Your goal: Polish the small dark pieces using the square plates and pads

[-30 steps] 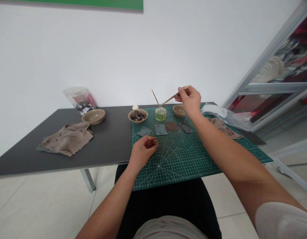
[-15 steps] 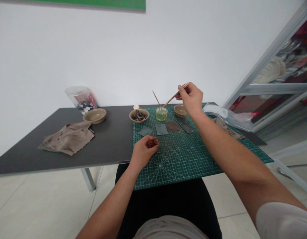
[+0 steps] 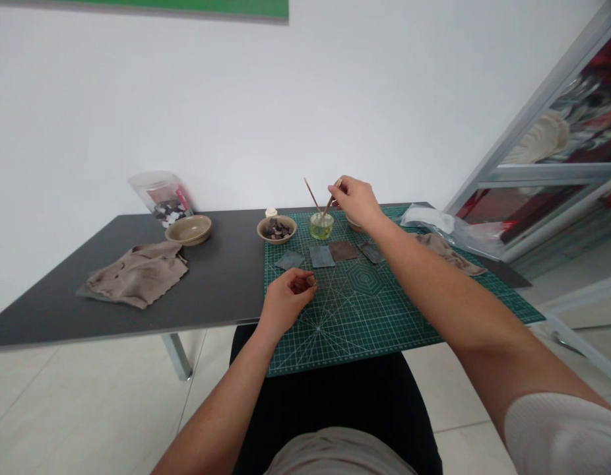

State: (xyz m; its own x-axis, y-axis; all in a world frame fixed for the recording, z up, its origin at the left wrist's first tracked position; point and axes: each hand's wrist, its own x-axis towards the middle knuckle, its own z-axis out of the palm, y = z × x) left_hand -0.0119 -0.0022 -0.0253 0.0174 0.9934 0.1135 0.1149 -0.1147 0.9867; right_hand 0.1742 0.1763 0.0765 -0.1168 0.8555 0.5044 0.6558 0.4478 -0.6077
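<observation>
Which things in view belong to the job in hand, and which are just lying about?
Likely in the job:
thin stick in the right hand
cup with yellow-green contents
small brownish piece in the left hand
bowl of dark pieces
green mat

Apparently lying about:
brown cloth at far left
plastic bag at right
clear tub
tan bowl beside the tub

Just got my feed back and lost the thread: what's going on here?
The person's right hand holds a stick with its lower end at the cup; a second stick leans in that cup. The left hand pinches a small brown piece over the mat. Four flat patches lie on the mat in front of the cup, and a bowl of dark bits sits left of it.
</observation>
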